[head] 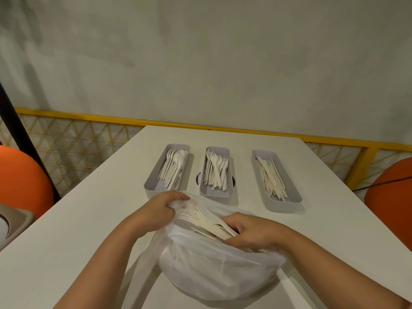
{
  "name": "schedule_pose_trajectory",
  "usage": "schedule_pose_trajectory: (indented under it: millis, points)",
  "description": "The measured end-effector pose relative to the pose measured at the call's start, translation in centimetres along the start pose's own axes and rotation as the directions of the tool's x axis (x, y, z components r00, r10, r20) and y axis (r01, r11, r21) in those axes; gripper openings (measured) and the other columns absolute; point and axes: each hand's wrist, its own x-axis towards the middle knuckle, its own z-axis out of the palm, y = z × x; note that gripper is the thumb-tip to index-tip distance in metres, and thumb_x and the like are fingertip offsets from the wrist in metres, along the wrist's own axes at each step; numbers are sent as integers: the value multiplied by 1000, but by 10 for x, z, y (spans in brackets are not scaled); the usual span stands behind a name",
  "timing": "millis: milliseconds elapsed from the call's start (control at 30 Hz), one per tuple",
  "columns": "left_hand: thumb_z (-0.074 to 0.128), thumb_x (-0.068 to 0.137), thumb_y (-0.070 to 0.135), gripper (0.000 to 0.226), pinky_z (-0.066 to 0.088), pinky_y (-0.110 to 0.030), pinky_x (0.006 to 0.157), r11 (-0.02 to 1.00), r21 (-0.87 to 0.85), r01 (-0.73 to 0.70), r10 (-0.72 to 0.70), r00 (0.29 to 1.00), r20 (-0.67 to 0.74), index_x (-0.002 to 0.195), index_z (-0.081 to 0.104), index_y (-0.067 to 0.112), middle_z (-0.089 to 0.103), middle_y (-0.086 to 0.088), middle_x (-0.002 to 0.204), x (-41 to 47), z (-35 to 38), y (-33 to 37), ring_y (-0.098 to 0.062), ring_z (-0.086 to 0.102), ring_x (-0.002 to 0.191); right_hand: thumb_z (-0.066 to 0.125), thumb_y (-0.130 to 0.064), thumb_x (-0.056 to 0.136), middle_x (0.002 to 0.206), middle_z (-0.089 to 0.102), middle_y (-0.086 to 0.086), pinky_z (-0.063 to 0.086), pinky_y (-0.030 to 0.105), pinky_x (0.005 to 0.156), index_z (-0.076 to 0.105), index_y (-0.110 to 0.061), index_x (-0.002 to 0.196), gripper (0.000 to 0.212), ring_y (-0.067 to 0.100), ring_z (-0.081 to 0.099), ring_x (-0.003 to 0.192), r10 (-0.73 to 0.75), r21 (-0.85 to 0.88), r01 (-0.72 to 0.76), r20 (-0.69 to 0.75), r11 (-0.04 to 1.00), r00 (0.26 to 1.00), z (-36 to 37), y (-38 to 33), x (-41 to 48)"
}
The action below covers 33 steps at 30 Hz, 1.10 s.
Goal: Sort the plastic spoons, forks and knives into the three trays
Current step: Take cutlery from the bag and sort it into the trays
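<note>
Three grey trays stand side by side on the white table. The left tray (151, 186) holds spoons, the middle tray (215, 195) forks, the right tray (287, 205) knives. In front of them lies a translucent white plastic bag (214, 270) with mixed cutlery. My left hand (160, 208) grips the bag's rim and holds it open. My right hand (249, 233) reaches into the bag's mouth and its fingers curl round a bunch of forks (205, 216) whose tines stick out to the left.
The white table (89, 219) ends at a yellow-framed mesh fence (73, 141) in front of a pale wall. Orange round seats stand at the left (20, 181) and right (392, 186). A beige object (13, 224) sits at the left edge.
</note>
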Motion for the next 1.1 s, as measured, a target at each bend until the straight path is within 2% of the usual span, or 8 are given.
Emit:
schedule_pose_trajectory:
  millis: [233, 333, 467, 533, 700, 867, 967, 1100]
  points:
    - [37, 90, -6, 46, 40, -24, 93, 998, -55, -18, 16, 999, -27, 123, 57, 19, 50, 5, 116, 3, 3, 1, -15, 47, 107, 50, -25, 90, 72, 48, -11, 36, 17, 54, 54, -23, 90, 4, 6, 44, 61, 55, -24, -56, -53, 998, 997, 4, -4, 1]
    - [32, 85, -12, 55, 36, -20, 90, 1000, -15, 10, -10, 999, -40, 125, 55, 18, 49, 6, 123, 4, 3, -6, -11, 45, 110, 48, -21, 92, 73, 51, -14, 38, 11, 52, 56, -25, 106, 16, 0, 46, 57, 17, 111, -1, -140, 994, 990, 4, -1, -1]
    - [29, 83, -12, 60, 43, -15, 71, 997, 35, 63, -63, 998, -13, 124, 57, 22, 46, 7, 135, 6, 4, -14, -15, 50, 103, 46, -28, 97, 118, 58, -19, 41, 8, 84, 47, -33, 130, 33, -2, 55, 104, -10, 162, 56, -272, 985, 962, 4, 6, -2]
    - [29, 84, -12, 61, 46, -15, 72, 995, 58, 80, -79, 997, -12, 124, 58, 24, 45, 7, 137, 7, 6, -16, -15, 53, 101, 48, -34, 96, 125, 56, -22, 40, 5, 89, 45, -37, 133, 37, -7, 53, 111, -30, 201, 91, -289, 975, 957, 5, 7, -2]
    - [30, 83, -11, 60, 46, -18, 67, 993, 69, 92, -90, 996, -28, 121, 59, 25, 49, 5, 134, 10, 9, -16, -21, 59, 95, 74, -33, 78, 110, 64, -18, 47, 9, 82, 53, -36, 118, 45, -4, 61, 99, -4, 226, 70, -281, 972, 960, 8, 9, 0]
    - [30, 84, -11, 60, 43, -12, 68, 988, 114, 102, -102, 995, -5, 126, 56, 24, 44, 3, 140, 8, 8, -15, -17, 52, 100, 57, -27, 92, 89, 64, -17, 42, 3, 65, 58, -32, 99, 9, -10, 61, 76, 3, 283, 110, -371, 953, 929, 6, 7, -1]
    - [36, 88, -7, 53, 39, -8, 66, 980, 157, 119, -126, 992, 34, 125, 56, 25, 44, 5, 135, 7, 7, -14, -12, 47, 101, 53, -25, 94, 81, 63, -14, 45, 5, 64, 55, -33, 91, 9, -11, 60, 67, -1, 308, 153, -444, 939, 896, -3, 6, -3]
    - [44, 90, 0, 38, 44, -16, 74, 972, 207, 114, -132, 988, 76, 113, 65, 22, 53, 4, 125, 6, 5, -11, -13, 51, 102, 47, -15, 97, 63, 62, -3, 51, 17, 63, 55, -10, 84, 16, 5, 61, 57, -31, 368, 264, -532, 892, 846, -16, 1, -5]
